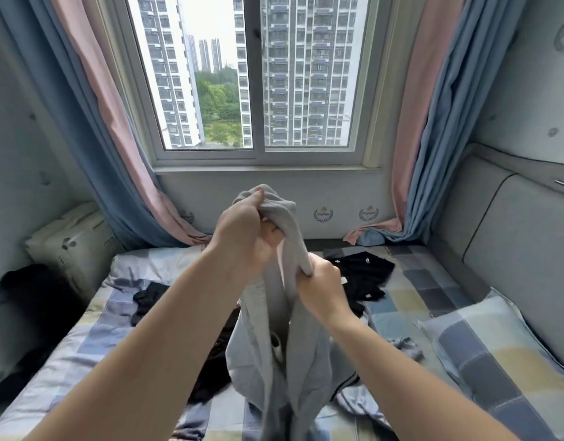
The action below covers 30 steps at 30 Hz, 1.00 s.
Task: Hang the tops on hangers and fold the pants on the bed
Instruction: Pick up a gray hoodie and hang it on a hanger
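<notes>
Grey knitted fabric, a soft light-grey garment (274,361), was held up in the air over the bed, its lower part hanging down in folds toward the mattress. The person's left hand (242,237) gripped the bunched top edge of the garment, fingers curled round the cloth at the higher point. The right hand (322,288) was clamped on a fold of the same garment lower down and just beside the left; the two hands stood close together, almost touching. Whether the grey garment was a top or pants could not be told from where I stood. Beneath it lay the bed with a checked blue, grey and yellow sheet (417,281). A black garment with small white labels (363,275) lay spread on the sheet beyond the right hand, toward the window. Another crumpled black garment (150,297) lay to the left, partly behind the left forearm. A matching checked pillow (497,354) rested at the right against the grey padded headboard (522,249). Pink and blue curtains (433,138) hung at both sides of the white-framed window (258,157).
</notes>
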Each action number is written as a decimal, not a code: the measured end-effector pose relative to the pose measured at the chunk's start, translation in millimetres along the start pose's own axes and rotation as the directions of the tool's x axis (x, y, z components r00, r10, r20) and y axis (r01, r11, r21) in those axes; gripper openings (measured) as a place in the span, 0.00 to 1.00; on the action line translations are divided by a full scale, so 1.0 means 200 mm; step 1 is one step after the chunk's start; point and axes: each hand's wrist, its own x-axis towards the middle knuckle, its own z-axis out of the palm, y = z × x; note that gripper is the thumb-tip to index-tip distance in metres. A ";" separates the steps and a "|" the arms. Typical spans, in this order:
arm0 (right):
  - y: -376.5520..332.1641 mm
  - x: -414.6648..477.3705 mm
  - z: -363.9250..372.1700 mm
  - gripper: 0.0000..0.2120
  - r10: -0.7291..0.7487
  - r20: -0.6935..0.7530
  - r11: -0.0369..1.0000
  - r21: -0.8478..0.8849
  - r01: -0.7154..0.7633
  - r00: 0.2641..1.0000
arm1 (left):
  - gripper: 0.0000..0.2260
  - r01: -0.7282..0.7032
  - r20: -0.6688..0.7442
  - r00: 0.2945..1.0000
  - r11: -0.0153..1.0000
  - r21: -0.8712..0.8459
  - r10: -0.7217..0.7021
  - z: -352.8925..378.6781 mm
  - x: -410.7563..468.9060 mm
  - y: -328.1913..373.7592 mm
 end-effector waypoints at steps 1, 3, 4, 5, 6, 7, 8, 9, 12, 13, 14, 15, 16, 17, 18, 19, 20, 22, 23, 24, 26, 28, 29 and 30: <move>0.07 0.01 -0.02 0.12 0.013 -0.026 0.999 -0.051 -0.014 1.000 | 0.06 0.004 0.008 1.000 0.998 -0.070 -0.004 -0.02 -0.01 0.01; 0.23 0.01 -0.06 0.12 0.073 -0.050 0.974 -0.213 -0.082 0.996 | 0.09 -0.004 -0.050 0.999 0.993 -0.119 -0.002 -0.07 -0.01 0.02; 0.31 0.00 -0.09 0.12 0.132 -0.056 0.944 -0.296 -0.142 0.990 | 0.10 -0.017 -0.084 0.996 0.994 -0.105 0.008 -0.10 0.00 0.02; 0.40 0.00 -0.12 0.11 0.188 -0.069 0.910 -0.364 -0.200 0.980 | 0.10 -0.035 -0.098 0.995 0.995 -0.090 0.026 -0.12 -0.01 0.02; 0.47 -0.02 -0.16 0.11 0.243 -0.089 0.876 -0.407 -0.258 0.966 | 0.11 -0.046 -0.106 0.994 0.996 -0.077 0.038 -0.15 0.00 0.01; 0.54 -0.03 -0.21 0.11 0.296 -0.109 0.844 -0.435 -0.313 0.949 | 0.11 -0.053 -0.113 0.993 0.996 -0.074 0.045 -0.18 0.01 0.01; 0.59 -0.05 -0.25 0.10 0.348 -0.125 0.817 -0.447 -0.366 0.929 | 0.10 -0.064 -0.122 0.991 0.995 -0.071 0.055 -0.20 0.02 0.01; 0.64 -0.05 -0.30 0.10 0.386 -0.131 0.802 -0.443 -0.402 0.913 | 0.09 -0.070 -0.136 0.989 0.995 -0.068 0.060 -0.23 0.03 0.00; 0.65 -0.03 -0.39 0.13 0.379 -0.037 0.854 -0.372 -0.364 0.925 | 0.07 -0.047 -0.170 0.985 0.999 -0.022 0.043 -0.31 0.08 -0.04; 0.61 -0.01 -0.41 0.14 0.356 0.004 0.875 -0.351 -0.332 0.935 | 0.07 -0.028 -0.174 0.984 1.000 0.003 0.028 -0.33 0.10 -0.06; 0.57 0.00 -0.42 0.15 0.331 0.031 0.896 -0.324 -0.304 0.943 | 0.07 -0.004 -0.182 0.983 0.999 0.038 0.011 -0.36 0.12 -0.09; 0.52 0.02 -0.42 0.15 0.308 0.053 0.918 -0.279 -0.282 0.950 | 0.07 0.028 -0.195 0.981 0.996 0.082 -0.012 -0.37 0.14 -0.13; 0.47 0.03 -0.43 0.16 0.295 0.075 0.937 -0.217 -0.273 0.953 | 0.08 0.064 -0.214 0.976 0.989 0.137 -0.034 -0.39 0.15 -0.18; 0.42 0.04 -0.43 0.15 0.285 0.098 0.952 -0.142 -0.270 0.953 | 0.07 0.106 -0.237 0.970 0.974 0.201 -0.057 -0.41 0.16 -0.23; 0.37 0.04 -0.42 0.14 0.281 0.114 0.959 -0.069 -0.274 0.953 | 0.07 0.145 -0.251 0.965 0.951 0.272 -0.075 -0.43 0.16 -0.27; 0.33 0.05 -0.42 0.14 0.278 0.117 0.960 0.003 -0.281 0.953 | 0.07 0.185 -0.246 0.964 0.923 0.337 -0.103 -0.45 0.15 -0.32; 0.28 0.05 -0.41 0.14 0.288 0.115 0.953 0.066 -0.296 0.951 | 0.08 0.217 -0.220 0.966 0.897 0.386 -0.139 -0.47 0.14 -0.36; 0.21 0.05 -0.39 0.15 0.307 0.118 0.930 0.173 -0.324 0.944 | 0.10 0.278 -0.140 0.960 0.858 0.433 -0.241 -0.49 0.09 -0.44; 0.18 0.05 -0.38 0.14 0.316 0.123 0.916 0.218 -0.336 0.941 | 0.10 0.298 -0.097 0.953 0.835 0.462 -0.287 -0.50 0.06 -0.47; 0.16 0.06 -0.37 0.12 0.332 0.127 0.897 0.262 -0.355 0.935 | 0.11 0.297 -0.047 0.947 0.811 0.505 -0.317 -0.51 0.03 -0.50; 0.11 0.06 -0.36 0.09 0.373 0.136 0.836 0.380 -0.396 0.918 | 0.13 0.226 0.049 0.947 0.769 0.598 -0.317 -0.53 -0.02 -0.54; 0.07 0.06 -0.36 0.08 0.400 0.156 0.757 0.499 -0.421 0.903 | 0.23 0.099 0.129 0.955 0.699 0.708 -0.265 -0.54 -0.07 -0.56; 0.04 0.06 -0.36 0.08 0.406 0.173 0.714 0.554 -0.429 0.897 | 0.28 0.031 0.170 0.957 0.664 0.747 -0.236 -0.54 -0.09 -0.56; 0.02 0.07 -0.37 0.08 0.409 0.187 0.672 0.600 -0.433 0.893 | 0.28 -0.027 0.207 0.955 0.634 0.772 -0.213 -0.54 -0.11 -0.56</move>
